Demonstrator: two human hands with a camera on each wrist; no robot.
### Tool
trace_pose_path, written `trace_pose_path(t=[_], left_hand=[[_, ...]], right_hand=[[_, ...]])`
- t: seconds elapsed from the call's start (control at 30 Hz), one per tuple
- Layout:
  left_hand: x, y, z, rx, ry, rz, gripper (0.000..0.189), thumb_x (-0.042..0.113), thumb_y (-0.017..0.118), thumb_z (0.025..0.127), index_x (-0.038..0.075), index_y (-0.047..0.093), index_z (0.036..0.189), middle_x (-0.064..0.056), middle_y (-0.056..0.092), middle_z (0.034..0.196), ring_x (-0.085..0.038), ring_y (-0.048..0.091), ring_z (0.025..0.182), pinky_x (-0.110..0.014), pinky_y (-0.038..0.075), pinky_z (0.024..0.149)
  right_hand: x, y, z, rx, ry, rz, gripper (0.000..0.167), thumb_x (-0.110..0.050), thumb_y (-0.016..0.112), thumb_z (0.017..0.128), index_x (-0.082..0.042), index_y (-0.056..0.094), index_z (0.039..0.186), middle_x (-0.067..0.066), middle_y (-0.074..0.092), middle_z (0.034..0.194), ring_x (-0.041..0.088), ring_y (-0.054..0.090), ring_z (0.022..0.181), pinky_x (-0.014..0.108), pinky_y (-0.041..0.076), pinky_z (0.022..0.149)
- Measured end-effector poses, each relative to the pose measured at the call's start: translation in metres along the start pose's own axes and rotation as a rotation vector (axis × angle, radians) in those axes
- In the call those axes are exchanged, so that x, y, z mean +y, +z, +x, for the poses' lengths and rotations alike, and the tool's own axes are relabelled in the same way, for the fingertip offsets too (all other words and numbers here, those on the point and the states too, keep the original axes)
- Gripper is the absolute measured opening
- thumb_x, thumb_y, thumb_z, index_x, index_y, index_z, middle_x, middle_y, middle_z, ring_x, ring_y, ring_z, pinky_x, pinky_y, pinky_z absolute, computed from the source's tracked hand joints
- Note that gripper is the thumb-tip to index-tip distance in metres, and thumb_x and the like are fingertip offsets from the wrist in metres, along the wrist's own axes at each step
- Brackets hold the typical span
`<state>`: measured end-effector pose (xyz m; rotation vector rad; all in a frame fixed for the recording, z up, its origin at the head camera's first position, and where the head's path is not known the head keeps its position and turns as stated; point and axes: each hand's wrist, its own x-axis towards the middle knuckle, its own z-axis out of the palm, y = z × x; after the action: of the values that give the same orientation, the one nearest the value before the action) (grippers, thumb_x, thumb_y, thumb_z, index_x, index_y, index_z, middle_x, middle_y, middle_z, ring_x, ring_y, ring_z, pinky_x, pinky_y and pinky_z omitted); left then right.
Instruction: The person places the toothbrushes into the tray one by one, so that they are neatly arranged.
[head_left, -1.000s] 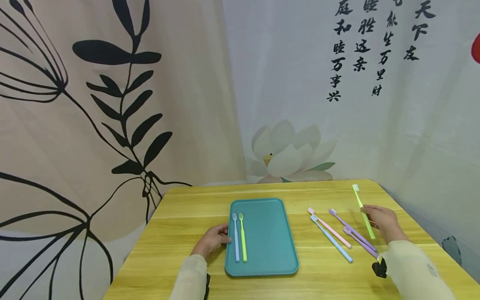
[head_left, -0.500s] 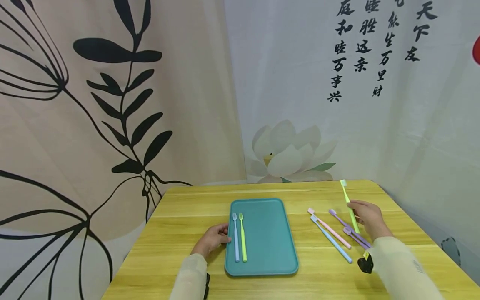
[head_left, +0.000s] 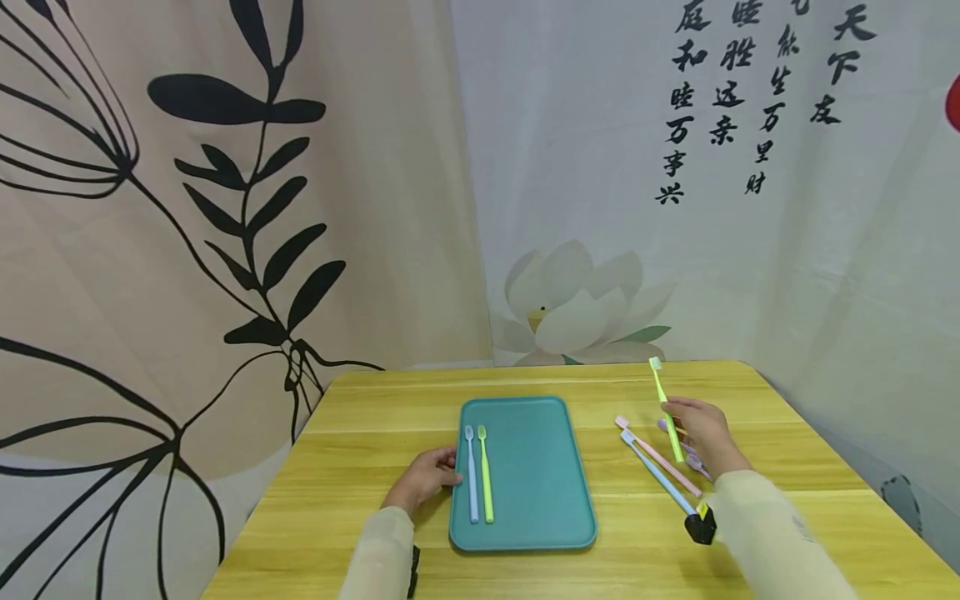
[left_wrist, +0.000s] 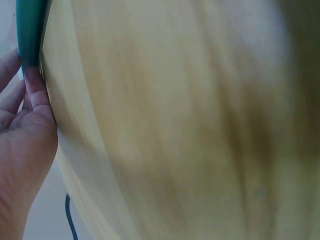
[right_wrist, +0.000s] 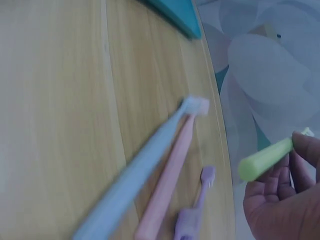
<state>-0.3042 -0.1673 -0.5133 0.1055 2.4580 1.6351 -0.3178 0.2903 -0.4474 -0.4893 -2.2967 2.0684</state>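
My right hand (head_left: 703, 429) pinches a yellow-green toothbrush (head_left: 666, 408) by its handle, bristle end up, above the table. Under that hand lie two purple toothbrushes (right_wrist: 187, 222), partly hidden in the head view. To their left, a pink toothbrush (head_left: 660, 457) and a blue toothbrush (head_left: 656, 471) rest on the wood, heads close together. A teal tray (head_left: 536, 475) carries a light blue toothbrush (head_left: 473, 479) and a green toothbrush (head_left: 486, 479), side by side along its left part. My left hand (head_left: 426, 479) holds the tray's left rim between thumb and fingers.
Everything lies on a wooden table (head_left: 360, 508). Behind it hangs a printed cloth (head_left: 390, 208) with dark plants, a lotus flower and writing. A black wrist device (head_left: 701, 527) sits at the right sleeve.
My right hand has moved left with the yellow-green toothbrush, from beyond the purple toothbrushes to above them, nearer the tray. The left hand and the tray have stayed in place.
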Motion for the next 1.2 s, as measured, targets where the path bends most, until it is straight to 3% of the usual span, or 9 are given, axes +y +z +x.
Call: trace_pose_path(t=[0.27, 0.47, 0.7, 0.93, 1.2], left_hand=[[0.0, 0.0, 0.0, 0.006, -0.004, 0.005, 0.058, -0.006, 0.07, 0.086, -0.007, 0.05, 0.14, -0.012, 0.055, 0.107, -0.023, 0.051, 0.096, -0.037, 0.046, 0.088], [0.0, 0.001, 0.0, 0.005, 0.006, 0.012, 0.058, -0.006, 0.07, 0.086, -0.008, 0.049, 0.14, -0.012, 0.055, 0.106, -0.023, 0.052, 0.096, -0.037, 0.047, 0.088], [-0.001, 0.001, 0.0, 0.001, 0.016, 0.01, 0.059, -0.007, 0.07, 0.086, -0.01, 0.048, 0.14, -0.012, 0.056, 0.106, -0.023, 0.053, 0.095, -0.037, 0.048, 0.087], [0.001, -0.001, 0.0, -0.002, 0.0, 0.003, 0.06, -0.006, 0.07, 0.086, -0.009, 0.047, 0.142, -0.013, 0.055, 0.108, -0.024, 0.051, 0.096, -0.036, 0.047, 0.086], [0.001, -0.001, 0.0, -0.003, -0.002, 0.009, 0.059, -0.006, 0.07, 0.086, -0.008, 0.049, 0.141, -0.013, 0.055, 0.107, -0.024, 0.051, 0.096, -0.035, 0.047, 0.086]], right_hand=[[-0.001, 0.023, -0.004, -0.037, -0.009, 0.012, 0.047, -0.02, 0.059, 0.101, 0.005, 0.05, 0.139, 0.008, 0.059, 0.115, 0.02, 0.055, 0.099, 0.039, 0.046, 0.088], [0.001, 0.042, -0.007, -0.071, -0.003, 0.046, 0.046, -0.018, 0.056, 0.102, 0.007, 0.047, 0.14, 0.014, 0.055, 0.125, 0.03, 0.052, 0.114, 0.045, 0.043, 0.098], [0.004, 0.063, -0.008, -0.072, -0.015, 0.091, 0.042, -0.009, 0.057, 0.099, 0.011, 0.05, 0.135, 0.01, 0.062, 0.109, 0.015, 0.06, 0.088, 0.041, 0.049, 0.089], [0.004, 0.082, -0.011, -0.056, -0.001, 0.082, 0.04, -0.008, 0.059, 0.097, 0.008, 0.053, 0.134, 0.003, 0.059, 0.099, 0.016, 0.054, 0.086, 0.031, 0.048, 0.076], [0.008, 0.102, -0.017, -0.052, -0.015, 0.098, 0.038, -0.005, 0.061, 0.095, 0.009, 0.056, 0.13, 0.002, 0.062, 0.093, 0.015, 0.054, 0.081, 0.033, 0.048, 0.076]])
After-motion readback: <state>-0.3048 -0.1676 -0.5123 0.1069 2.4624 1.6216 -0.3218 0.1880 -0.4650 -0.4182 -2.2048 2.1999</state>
